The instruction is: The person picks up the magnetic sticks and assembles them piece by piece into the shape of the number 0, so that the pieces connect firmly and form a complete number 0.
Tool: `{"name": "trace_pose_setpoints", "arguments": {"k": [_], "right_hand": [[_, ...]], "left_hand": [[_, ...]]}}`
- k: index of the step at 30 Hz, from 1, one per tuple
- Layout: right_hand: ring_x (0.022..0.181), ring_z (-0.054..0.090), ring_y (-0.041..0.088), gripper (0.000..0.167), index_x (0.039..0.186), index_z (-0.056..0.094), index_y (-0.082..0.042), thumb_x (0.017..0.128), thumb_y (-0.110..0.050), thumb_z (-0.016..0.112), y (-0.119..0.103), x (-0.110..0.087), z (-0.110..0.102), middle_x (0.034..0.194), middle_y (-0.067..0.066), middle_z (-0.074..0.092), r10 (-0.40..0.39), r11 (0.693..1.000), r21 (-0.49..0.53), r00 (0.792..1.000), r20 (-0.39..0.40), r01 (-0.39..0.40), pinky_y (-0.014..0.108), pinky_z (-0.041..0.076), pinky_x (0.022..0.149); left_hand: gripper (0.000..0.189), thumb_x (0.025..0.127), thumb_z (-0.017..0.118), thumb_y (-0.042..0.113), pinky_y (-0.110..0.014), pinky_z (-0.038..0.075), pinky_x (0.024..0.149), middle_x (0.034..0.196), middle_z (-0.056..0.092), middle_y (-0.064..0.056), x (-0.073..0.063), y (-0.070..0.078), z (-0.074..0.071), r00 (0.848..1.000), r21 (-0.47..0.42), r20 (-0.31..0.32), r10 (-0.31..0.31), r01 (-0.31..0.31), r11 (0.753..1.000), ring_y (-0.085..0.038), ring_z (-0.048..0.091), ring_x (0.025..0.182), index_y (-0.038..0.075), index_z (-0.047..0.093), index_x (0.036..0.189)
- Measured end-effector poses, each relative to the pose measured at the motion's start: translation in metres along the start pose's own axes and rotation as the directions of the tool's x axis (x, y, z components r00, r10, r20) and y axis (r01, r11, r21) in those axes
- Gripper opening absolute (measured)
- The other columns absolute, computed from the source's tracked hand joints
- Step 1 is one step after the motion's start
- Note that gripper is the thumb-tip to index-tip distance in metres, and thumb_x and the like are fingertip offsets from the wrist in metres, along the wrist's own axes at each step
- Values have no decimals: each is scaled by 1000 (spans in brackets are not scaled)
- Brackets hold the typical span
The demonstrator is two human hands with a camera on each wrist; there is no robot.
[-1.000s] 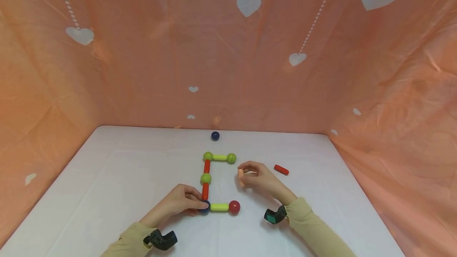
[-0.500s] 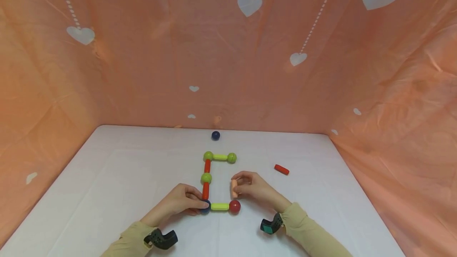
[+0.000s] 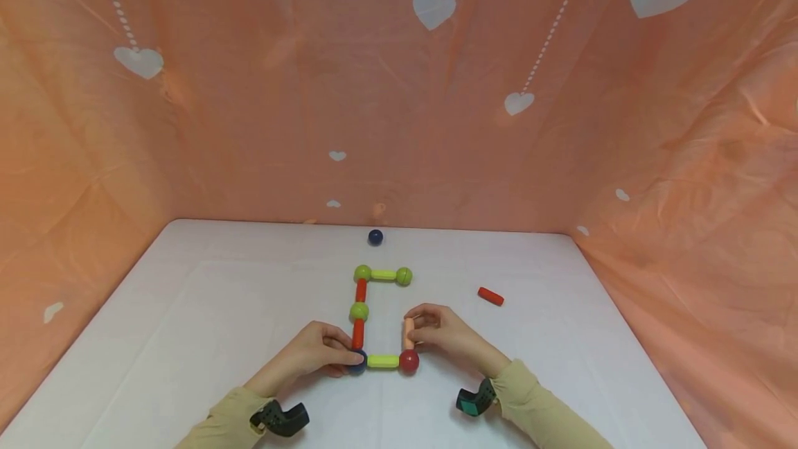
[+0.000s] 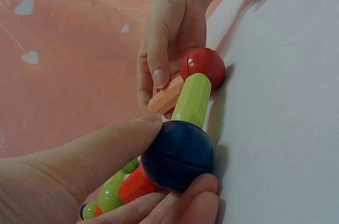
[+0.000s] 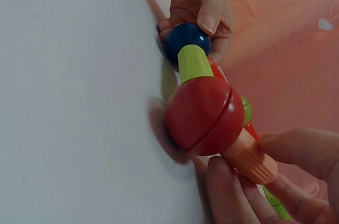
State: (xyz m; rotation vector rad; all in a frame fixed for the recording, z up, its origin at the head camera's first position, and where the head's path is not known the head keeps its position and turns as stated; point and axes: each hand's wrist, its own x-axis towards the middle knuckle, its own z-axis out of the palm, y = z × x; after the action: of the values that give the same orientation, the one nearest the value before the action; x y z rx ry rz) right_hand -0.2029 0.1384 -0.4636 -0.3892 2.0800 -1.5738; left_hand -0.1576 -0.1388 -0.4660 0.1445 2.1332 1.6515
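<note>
My left hand grips a dark blue ball between thumb and fingers, at the near left corner of a figure of balls and rods on the table. A yellow-green rod runs from that ball to a red ball. With thumb and fingers, my right hand pinches an orange rod, whose near end touches the red ball. Up the left side go a red rod, a green ball and another red rod.
At the far end a green ball, a yellow-green rod and a second green ball form a short arm. A loose red rod lies to the right. Another dark blue ball sits near the table's back edge.
My right hand has moved left and nearer with the orange rod, bringing its end onto the red ball. The left hand has kept its hold on the blue ball.
</note>
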Motion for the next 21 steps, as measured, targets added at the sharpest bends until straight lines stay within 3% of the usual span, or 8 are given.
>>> {"name": "trace_pose_setpoints", "arguments": {"k": [16,21], "right_hand": [[91,65,24,35,122,51,7,91,-6,62,3,-5,-10,106,17,64,-18,994,105,999,43,13,38,54,82],[92,65,27,35,122,53,5,93,-10,63,-2,-4,-20,105,18,65,-5,998,69,999,45,2,37,55,82]], "left_hand": [[32,77,80,12,-32,57,60,78,69,-7,1,-2,0,1000,-14,2,-10,10,1000,-17,65,63,-5,65,98],[31,77,80,12,-32,57,59,78,69,-7,1,-3,0,1000,-13,4,-2,2,1000,-17,65,63,-5,65,97]]}}
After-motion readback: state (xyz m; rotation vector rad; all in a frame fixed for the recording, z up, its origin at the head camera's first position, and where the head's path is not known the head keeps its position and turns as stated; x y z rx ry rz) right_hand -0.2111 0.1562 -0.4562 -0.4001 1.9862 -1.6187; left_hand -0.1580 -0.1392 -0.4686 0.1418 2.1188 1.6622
